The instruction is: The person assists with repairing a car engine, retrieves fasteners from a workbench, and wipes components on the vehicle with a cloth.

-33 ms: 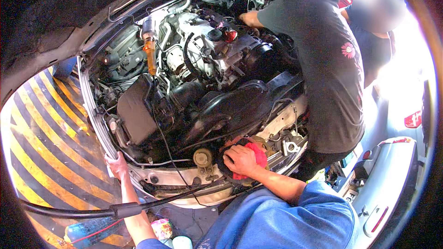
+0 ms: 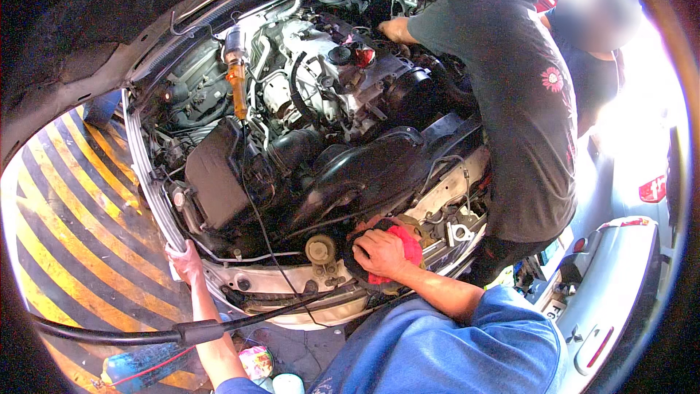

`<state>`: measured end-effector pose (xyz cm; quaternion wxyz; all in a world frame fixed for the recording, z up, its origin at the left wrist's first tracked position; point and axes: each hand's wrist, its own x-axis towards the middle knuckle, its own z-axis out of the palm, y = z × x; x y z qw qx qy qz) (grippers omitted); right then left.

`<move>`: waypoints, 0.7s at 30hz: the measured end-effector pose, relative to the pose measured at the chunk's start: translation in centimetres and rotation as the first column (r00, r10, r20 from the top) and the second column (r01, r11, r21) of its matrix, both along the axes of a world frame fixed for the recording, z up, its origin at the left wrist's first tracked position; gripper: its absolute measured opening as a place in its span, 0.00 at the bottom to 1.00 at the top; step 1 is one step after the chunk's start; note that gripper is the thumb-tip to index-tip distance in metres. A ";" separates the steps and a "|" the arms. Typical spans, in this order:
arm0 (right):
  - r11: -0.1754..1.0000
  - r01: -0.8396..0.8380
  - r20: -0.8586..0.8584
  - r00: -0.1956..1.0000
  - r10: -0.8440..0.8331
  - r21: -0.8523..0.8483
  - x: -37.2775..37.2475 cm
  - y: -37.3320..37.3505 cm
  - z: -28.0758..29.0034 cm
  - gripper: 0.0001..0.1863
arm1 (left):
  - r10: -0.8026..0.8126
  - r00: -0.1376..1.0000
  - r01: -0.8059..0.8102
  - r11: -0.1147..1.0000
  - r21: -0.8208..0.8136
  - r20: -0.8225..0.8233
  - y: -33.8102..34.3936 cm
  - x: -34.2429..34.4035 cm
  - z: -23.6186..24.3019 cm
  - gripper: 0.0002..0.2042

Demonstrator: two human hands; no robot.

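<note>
My left hand is wrapped round the silver fender edge at the front left corner of the car. My right hand rests palm down at the front of the engine bay, fingers slightly apart and draped over a red cloth and a dark object partly hidden beneath it. Left of that hand is a round tan cap or mount. Behind both hands lies the open engine bay, with a grey engine, a dark air filter box and a black air duct.
An orange work lamp hangs over the engine, its black cord trailing forward. A black rod crosses near my left forearm. At right, a co-worker in a dark shirt leans in; another person stands behind. A blue cylinder lies on the striped floor.
The co-worker in the dark shirt has shifted very slightly to the right. My hands have not visibly moved.
</note>
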<state>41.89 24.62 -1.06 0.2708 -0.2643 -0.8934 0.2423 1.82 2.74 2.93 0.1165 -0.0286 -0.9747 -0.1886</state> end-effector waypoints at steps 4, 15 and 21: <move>1.000 0.002 0.002 1.000 -0.002 0.006 0.1 0.0 -0.1 0.08 | 0.024 1.000 -0.024 1.000 -0.016 0.006 0.2 0.2 0.1 0.29; 1.000 -0.001 0.014 1.000 0.001 -0.010 0.0 0.0 0.0 0.07 | 0.000 1.000 0.000 1.000 0.001 0.006 0.1 0.3 0.2 0.30; 1.000 0.007 0.015 1.000 -0.007 -0.001 0.1 0.0 0.2 0.07 | 0.012 1.000 -0.012 1.000 0.001 0.017 0.3 0.5 0.4 0.30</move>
